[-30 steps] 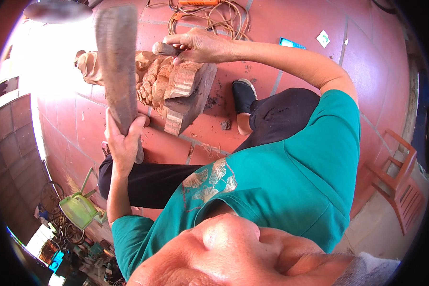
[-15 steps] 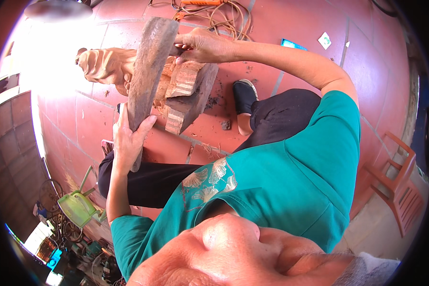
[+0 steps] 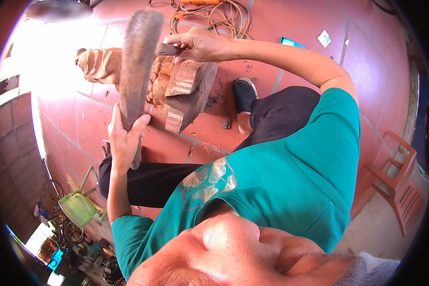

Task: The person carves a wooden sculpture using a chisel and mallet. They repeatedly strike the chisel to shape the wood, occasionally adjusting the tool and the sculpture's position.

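My left hand [image 3: 125, 138] is wrapped round the lower part of a long, worn wooden mallet [image 3: 137, 66], which stands up across the view, slightly blurred at its top. My right hand [image 3: 199, 45] grips a short, dark chisel [image 3: 168, 49], its end pointing toward the mallet with a gap between them. Below that hand lies a wood carving [image 3: 100, 66] on its side, with smooth, flowing folds at the left and rougher cut wood by its blocky base [image 3: 195, 97]. The mallet hides the carving's middle, and my right fingers cover much of the chisel.
Red floor tiles bear wood chips [image 3: 214, 101]. My shoe [image 3: 245, 95] is close to the base. Beyond lie a coiled cable [image 3: 231, 19] and a blue packet [image 3: 292, 43]. A brown plastic chair [image 3: 400, 186] is at the right, a green chair [image 3: 78, 209] at the lower left.
The mallet in my left hand has swung left and slightly up, away from the chisel, whose end now shows. My right hand has barely moved; the carving lies as before.
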Motion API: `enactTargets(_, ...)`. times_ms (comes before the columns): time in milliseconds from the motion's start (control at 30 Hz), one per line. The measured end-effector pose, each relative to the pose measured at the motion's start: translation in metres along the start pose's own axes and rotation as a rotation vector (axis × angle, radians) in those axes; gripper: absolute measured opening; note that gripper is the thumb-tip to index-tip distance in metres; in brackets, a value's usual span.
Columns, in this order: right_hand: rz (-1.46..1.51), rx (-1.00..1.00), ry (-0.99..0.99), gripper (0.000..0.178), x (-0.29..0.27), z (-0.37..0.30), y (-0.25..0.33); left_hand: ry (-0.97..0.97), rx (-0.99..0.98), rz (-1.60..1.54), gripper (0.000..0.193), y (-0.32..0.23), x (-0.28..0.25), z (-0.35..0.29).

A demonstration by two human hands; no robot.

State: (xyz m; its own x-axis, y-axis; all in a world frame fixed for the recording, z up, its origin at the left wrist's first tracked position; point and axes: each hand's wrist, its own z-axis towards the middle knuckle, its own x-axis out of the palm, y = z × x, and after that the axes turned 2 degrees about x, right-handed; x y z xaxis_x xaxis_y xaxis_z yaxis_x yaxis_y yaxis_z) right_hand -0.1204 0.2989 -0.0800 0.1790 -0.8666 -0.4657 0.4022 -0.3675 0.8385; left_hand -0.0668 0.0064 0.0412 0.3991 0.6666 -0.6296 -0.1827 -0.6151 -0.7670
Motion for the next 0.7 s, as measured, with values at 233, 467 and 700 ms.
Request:
enactTargets(233, -0.02, -0.031, -0.002, 0.051, 0.001, -0.001, 0.003, 0.005, -0.03, 0.084, 0.037, -0.009, 0.002, -0.002)
enactTargets(467, -0.003, -0.005, 0.02, 0.053, -0.001, 0.0, 0.003, -0.049, 0.038, -0.12, 0.031, -0.001, -0.004, -0.003)
enactTargets(700, 0.008, -0.03, 0.031, 0.055, 0.0, 0.0, 0.004, -0.004, -0.019, 0.073, 0.041, 0.002, 0.007, -0.005)
